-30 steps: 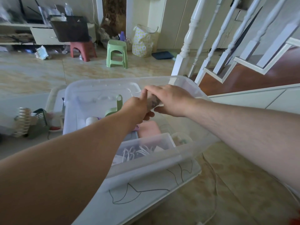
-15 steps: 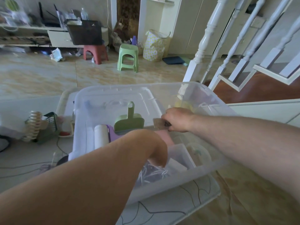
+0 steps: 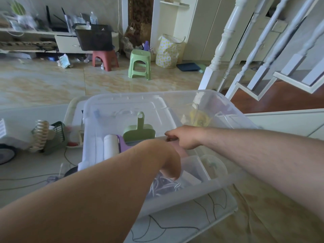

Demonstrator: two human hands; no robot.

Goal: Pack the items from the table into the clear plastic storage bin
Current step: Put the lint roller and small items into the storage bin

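Both my arms reach into the clear bin. My left hand is bent down at the wrist over the small inner box; can't tell its grip. My right hand is mid-bin, fingers curled, grip unclear. Green dustpan and lint roller lie inside, left.

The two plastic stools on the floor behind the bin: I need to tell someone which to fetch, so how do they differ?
The green stool is pale green; the red stool is brick red. The green stool stands bare; the red stool carries a dark bin on its seat. The green one stands right of the red one and looks taller. Both are small plastic stools standing upright on the tiled floor.
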